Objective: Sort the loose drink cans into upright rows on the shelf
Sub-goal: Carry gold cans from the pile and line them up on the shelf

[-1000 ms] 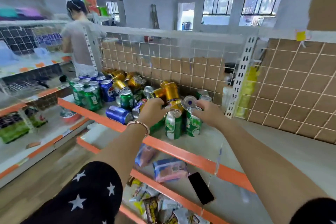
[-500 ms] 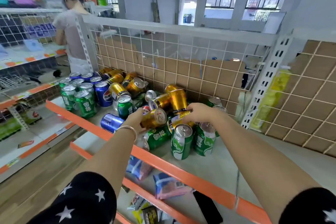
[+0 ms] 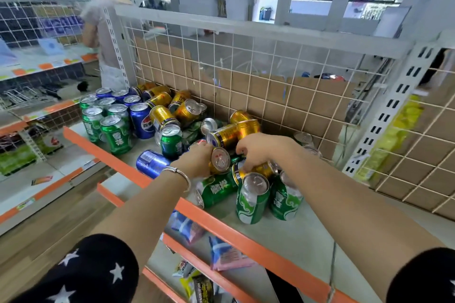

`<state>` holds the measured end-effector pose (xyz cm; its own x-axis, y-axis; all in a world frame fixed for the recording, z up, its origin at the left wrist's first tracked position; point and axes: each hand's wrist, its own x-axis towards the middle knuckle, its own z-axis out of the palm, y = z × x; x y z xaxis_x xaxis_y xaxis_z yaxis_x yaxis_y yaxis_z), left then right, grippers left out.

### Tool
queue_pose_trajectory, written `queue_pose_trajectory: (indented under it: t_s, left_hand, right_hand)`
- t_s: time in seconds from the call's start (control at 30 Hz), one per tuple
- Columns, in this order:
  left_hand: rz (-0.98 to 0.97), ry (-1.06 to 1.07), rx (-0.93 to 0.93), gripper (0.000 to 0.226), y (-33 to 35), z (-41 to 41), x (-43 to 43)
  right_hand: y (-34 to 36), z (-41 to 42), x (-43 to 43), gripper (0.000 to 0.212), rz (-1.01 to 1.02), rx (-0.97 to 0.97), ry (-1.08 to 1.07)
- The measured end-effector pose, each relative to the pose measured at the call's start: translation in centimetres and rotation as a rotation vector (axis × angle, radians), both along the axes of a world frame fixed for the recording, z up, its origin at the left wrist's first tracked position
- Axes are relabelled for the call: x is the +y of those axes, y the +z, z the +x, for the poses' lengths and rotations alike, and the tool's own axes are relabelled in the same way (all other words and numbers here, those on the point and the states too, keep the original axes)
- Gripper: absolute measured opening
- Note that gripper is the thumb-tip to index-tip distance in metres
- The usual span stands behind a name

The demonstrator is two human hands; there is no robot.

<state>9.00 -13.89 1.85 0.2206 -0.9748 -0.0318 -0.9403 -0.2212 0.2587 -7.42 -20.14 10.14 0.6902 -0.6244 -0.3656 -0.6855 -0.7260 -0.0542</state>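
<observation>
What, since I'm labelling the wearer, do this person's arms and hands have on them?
Short black sleeves: the left sleeve shows white stars, the right sleeve is mostly cropped. A silver bangle circles the left wrist. The left hand and right hand are ungloved.

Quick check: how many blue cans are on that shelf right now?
5. Upright in the left rows: back blue can, its neighbour, third blue can, Pepsi can. Lying blue can at the front edge by the left hand. Others may be buried in the pile.
</observation>
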Motion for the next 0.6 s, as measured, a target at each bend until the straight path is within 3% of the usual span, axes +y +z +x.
queue_pose_trajectory:
  t_s: [0.17, 0.27, 0.4, 0.6]
  left_hand:
    - [-0.017, -0.033, 0.058, 0.064, 0.0, 0.1, -0.1]
    - [0.004, -0.046, 0.033, 0.066, 0.2, 0.1, -0.1]
    - [-0.033, -0.066, 0.037, 0.063, 0.1, 0.3, 0.3]
    - [-0.140, -0.011, 0.018, 0.046, 0.4, -0.3, 1.4]
  right_hand:
    - [-2.5, 2.8, 0.2, 0.051, -0.061, 0.180, -0.006]
    - [-3.5, 4.1, 0.5, 0.076, -0.104, 0.363, -0.074]
    - [-2.8, 4.4, 1.1, 0.073, -0.248, 0.486, 0.074]
    - [-2.2, 1.9, 0.5, 0.052, -0.213, 0.190, 0.132]
